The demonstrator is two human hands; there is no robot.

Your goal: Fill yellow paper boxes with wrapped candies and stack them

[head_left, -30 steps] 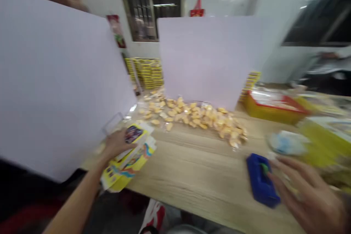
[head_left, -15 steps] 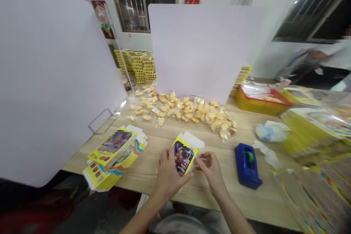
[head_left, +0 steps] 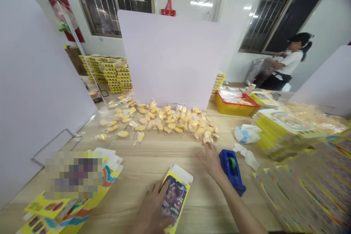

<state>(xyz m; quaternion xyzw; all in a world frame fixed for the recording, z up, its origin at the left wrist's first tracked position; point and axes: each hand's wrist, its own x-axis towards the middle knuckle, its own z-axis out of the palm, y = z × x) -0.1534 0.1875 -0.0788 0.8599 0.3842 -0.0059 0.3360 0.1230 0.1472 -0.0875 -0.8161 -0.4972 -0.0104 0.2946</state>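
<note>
Left hand [head_left: 152, 210] closed around a yellow cardboard box with a white flap [head_left: 177, 190], low at 6 o'clock, palm and box bottom cut off by the frame. Right hand [head_left: 211, 161] now parted from that box, open, empty, at its 2 o'clock, just beside a blue plastic tape dispenser [head_left: 231, 172]. Clear-wrapped yellow snacks [head_left: 164, 120] at 12 o'clock. Flat yellow printed cartons [head_left: 76, 206] at 8 o'clock, artwork pixelated, unreadable.
</note>
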